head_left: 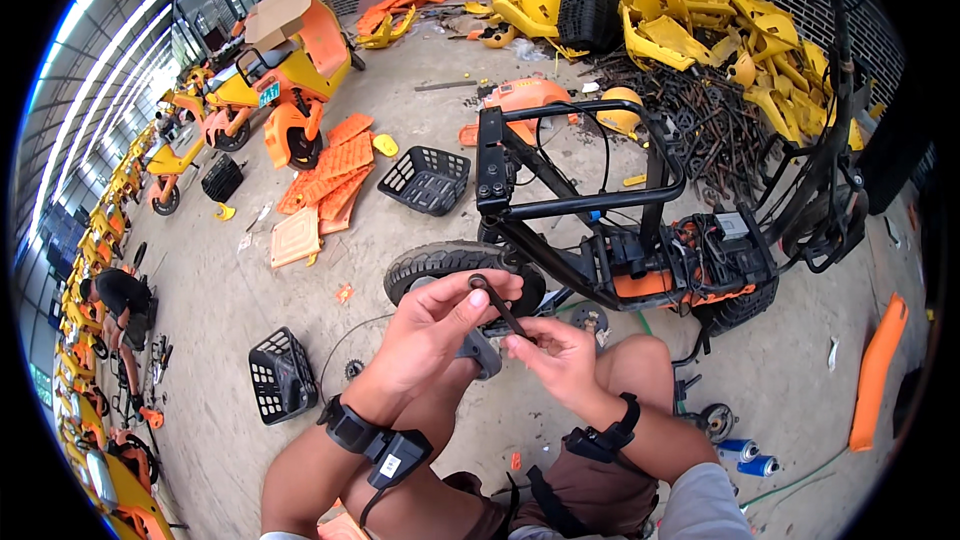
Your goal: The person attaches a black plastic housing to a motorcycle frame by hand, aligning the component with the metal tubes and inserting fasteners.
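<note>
The left hand (432, 320) pinches the 11 o'clock, ringed end of a slender dark metal bar (507, 314); the right hand (560, 358) grips its 5 o'clock end. A loose fingertip hold could drop it past the black rubber tyre (425, 264), toward 11 o'clock.

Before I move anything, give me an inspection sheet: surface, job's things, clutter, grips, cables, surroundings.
Surface: grey concrete floor, scattered with small debris.
Job's things: dark rod with a ring end, held off the floor.
Clutter: orange panels, black baskets, heaped yellow panels, blue cans.
Grips: left grip pinches the ring end; right grip holds the other end.
Cables: green cord on the floor, lower right; wires on the black frame.
Surroundings: scooters along the left; a person bending there.
</note>
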`<state>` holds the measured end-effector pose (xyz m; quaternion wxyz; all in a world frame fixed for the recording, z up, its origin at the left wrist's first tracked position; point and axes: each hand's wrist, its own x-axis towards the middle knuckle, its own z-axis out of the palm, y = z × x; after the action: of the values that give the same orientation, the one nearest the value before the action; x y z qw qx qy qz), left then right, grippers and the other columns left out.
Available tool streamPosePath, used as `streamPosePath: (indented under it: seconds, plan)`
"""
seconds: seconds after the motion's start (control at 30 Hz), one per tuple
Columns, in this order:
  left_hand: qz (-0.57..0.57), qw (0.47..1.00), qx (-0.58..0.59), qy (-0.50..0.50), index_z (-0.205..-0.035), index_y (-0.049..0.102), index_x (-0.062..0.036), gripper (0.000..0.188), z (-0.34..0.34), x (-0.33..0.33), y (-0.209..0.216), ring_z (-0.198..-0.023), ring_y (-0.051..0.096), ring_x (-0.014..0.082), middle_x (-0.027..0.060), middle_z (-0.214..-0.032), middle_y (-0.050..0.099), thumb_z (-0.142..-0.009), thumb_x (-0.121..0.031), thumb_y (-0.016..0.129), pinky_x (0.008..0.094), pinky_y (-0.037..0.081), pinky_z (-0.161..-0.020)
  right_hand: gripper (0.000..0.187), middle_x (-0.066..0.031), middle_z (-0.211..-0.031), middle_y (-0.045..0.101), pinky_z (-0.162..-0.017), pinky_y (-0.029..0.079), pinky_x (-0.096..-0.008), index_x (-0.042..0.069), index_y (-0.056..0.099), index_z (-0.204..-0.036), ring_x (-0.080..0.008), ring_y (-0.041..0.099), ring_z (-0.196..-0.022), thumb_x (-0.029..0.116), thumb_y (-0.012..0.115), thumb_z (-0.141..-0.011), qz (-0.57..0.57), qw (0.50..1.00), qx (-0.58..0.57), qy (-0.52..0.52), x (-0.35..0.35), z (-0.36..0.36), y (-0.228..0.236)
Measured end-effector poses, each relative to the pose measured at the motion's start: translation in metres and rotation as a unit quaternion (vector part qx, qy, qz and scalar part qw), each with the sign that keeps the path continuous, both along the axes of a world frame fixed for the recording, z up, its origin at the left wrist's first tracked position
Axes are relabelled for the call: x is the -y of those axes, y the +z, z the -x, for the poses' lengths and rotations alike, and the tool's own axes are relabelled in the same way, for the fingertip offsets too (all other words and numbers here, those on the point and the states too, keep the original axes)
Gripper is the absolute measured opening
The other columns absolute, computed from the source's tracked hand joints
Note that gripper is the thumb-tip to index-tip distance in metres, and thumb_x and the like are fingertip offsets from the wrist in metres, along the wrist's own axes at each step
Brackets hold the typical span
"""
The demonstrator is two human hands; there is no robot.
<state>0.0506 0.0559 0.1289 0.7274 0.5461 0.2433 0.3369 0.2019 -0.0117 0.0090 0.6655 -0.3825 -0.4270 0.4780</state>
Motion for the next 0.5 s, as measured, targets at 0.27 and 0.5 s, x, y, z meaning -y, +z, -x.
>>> streamPosePath:
  seconds: [0.27, 0.5]
  plan:
    - [0.122, 0.986, 0.108, -0.042, -0.124, 0.050, -0.0004, 0.032, 0.005, -0.005, 0.002, -0.111, 0.059, 0.0292, 0.0166, -0.121, 0.059, -0.099, -0.020, 0.050, 0.0419, 0.048, -0.097, 0.038, -0.0089, -0.086, 0.066, -0.060, 0.044, -0.0233, -0.003, 0.060, -0.120, -0.0111, 0.056, -0.064, 0.028, 0.051, -0.100, 0.079, 0.895, -0.198, 0.391, -0.003, -0.020, 0.018]
    - [0.068, 0.997, 0.019, -0.008, -0.129, 0.050, 0.0006, 0.034, -0.001, -0.003, -0.003, -0.116, 0.056, 0.0263, 0.0169, -0.126, 0.057, -0.101, -0.019, 0.047, 0.0398, 0.044, -0.100, 0.040, -0.0051, -0.075, 0.060, -0.056, 0.038, -0.0217, -0.001, 0.060, -0.114, -0.0091, 0.048, -0.056, 0.034, 0.046, -0.101, 0.119, 0.880, -0.232, 0.396, -0.005, -0.019, 0.011]
